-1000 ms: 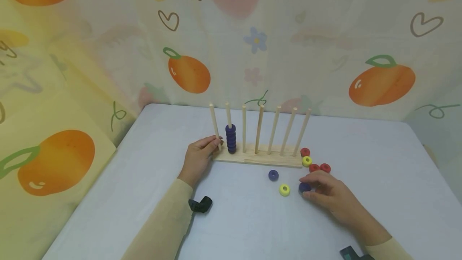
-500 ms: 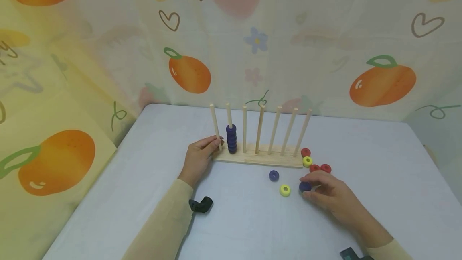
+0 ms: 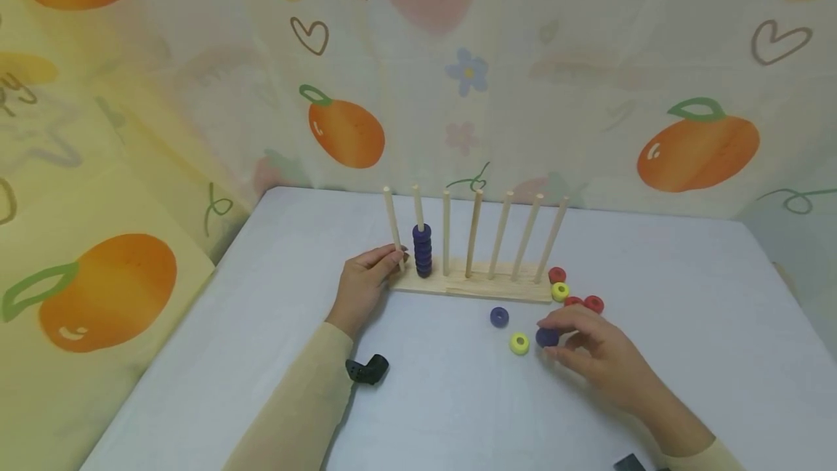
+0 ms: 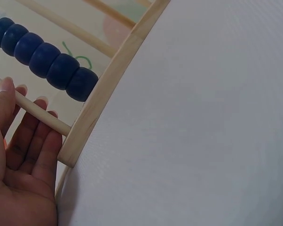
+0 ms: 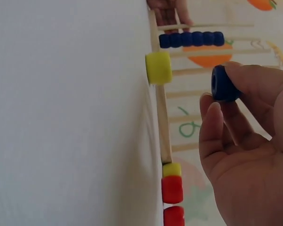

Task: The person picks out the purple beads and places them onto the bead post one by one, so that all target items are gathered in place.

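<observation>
A wooden rack [image 3: 471,283] with several upright pegs stands on the white table; its second peg carries a stack of blue rings [image 3: 422,249] [image 4: 43,59]. My left hand [image 3: 366,283] rests against the rack's left end, fingers around the first peg [image 4: 40,112]. My right hand [image 3: 575,344] pinches a blue ring [image 3: 546,337] [image 5: 224,84] lifted just off the table, in front of the rack's right end. Loose on the table lie another blue ring [image 3: 499,317], a yellow ring [image 3: 519,343] [image 5: 158,68], and a cluster of red rings [image 3: 585,302] with one yellow ring [image 3: 559,291].
A small black object [image 3: 368,369] lies on the table beside my left forearm. Printed fabric walls [image 3: 458,78] with oranges close in the table at the back and left. Another dark object [image 3: 631,462] shows at the bottom edge by my right sleeve.
My right hand has lifted the blue ring slightly off the table and shifted a little left. The left hand stays on the rack.
</observation>
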Motion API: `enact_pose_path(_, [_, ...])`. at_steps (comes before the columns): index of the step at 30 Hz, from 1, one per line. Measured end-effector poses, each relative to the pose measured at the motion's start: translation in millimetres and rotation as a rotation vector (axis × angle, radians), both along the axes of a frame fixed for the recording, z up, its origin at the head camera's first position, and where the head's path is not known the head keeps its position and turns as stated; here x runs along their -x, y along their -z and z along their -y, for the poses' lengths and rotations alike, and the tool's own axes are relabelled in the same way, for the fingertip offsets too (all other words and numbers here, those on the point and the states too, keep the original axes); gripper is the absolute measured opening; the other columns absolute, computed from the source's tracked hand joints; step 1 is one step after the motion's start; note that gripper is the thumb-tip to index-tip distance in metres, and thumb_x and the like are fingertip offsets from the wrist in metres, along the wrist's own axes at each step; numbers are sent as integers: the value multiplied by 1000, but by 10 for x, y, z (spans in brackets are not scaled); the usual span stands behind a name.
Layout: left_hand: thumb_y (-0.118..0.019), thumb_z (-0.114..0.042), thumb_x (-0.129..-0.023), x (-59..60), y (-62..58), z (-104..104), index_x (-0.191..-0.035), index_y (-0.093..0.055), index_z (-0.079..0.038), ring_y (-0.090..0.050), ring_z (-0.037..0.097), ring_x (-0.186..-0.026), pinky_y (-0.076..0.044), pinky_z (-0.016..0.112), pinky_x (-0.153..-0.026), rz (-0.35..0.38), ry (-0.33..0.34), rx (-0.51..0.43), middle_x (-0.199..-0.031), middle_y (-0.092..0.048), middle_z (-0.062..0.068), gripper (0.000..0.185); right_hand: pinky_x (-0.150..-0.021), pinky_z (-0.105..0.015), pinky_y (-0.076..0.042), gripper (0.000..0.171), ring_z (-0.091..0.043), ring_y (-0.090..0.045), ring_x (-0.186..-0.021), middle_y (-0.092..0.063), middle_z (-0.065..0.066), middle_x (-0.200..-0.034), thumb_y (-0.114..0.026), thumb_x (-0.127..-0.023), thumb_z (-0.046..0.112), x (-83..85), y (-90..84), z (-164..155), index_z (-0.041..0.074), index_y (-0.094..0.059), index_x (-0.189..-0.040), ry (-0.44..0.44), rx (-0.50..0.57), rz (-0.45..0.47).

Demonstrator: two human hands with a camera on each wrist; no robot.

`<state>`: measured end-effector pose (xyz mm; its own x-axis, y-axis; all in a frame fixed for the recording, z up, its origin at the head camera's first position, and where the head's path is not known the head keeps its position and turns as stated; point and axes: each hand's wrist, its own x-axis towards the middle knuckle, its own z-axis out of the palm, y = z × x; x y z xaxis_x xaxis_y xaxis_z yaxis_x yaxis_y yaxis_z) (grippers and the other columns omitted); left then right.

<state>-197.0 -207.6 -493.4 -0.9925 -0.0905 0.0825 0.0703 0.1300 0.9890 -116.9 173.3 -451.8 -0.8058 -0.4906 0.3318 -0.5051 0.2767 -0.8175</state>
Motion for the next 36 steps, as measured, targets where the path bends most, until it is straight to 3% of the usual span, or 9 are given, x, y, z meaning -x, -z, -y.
enact_pose_path(7, [-68,-44,-87,3,-19,-16,-109,-73,-16,-62,20,-103,-50,32,-87,-5,-1,-15,-105,-70,1,35,-71,-27,-55,36,-12,-58,-94,-61,3,-106,-74,-84,4,-20,-61,59,20,-64,-114,-5,-14,34])
enact_pose_path(11, [-68,-43,-87,-3,-28,-15,-109,-73,-16,-62,20,-102,-50,33,-87,-3,-8,-21,-104,-70,2,35,-69,-27,-55,41,-14,-57,-95,-60,1,-107,-75,-81,-2,-25,-185,140,18,-64,-114,-12,-3,-49])
enact_pose_path(16, [-68,-44,-87,-6,-27,-10,-109,-73,-18,-62,17,-102,-50,31,-86,2,-5,-13,-105,-70,0,35,-66,-26,-54,46,-19,-58,-93,-61,-6,-105,-74,-73,-16,-26,-396,277,9,-64,-111,-32,53,-175])
enact_pose_path(20, [-67,-44,-87,0,-23,-12,-109,-73,-16,-62,17,-103,-51,31,-86,-7,6,-21,-106,-70,0,35,-68,-26,-54,44,-18,-57,-95,-60,-4,-107,-74,-74,-14,-11,-468,327,8,-64,-111,-30,42,-178])
enact_pose_path(30, [-67,-45,-87,1,-9,-9,-109,-73,-18,-62,17,-103,-50,30,-86,-10,3,-5,-105,-70,-1,35,-72,-26,-54,46,-13,-53,-102,-59,6,-113,-76,-79,-2,58,-546,431,22,-63,-117,-14,-31,-216])
enact_pose_path(36, [-68,-46,-86,-2,-4,-11,-108,-73,-19,-63,17,-101,-50,31,-87,-7,-5,4,-103,-71,-1,35,-74,-24,-53,43,-12,-55,-101,-57,6,-116,-77,-80,0,77,-663,535,19,-64,-116,2,-62,-261])
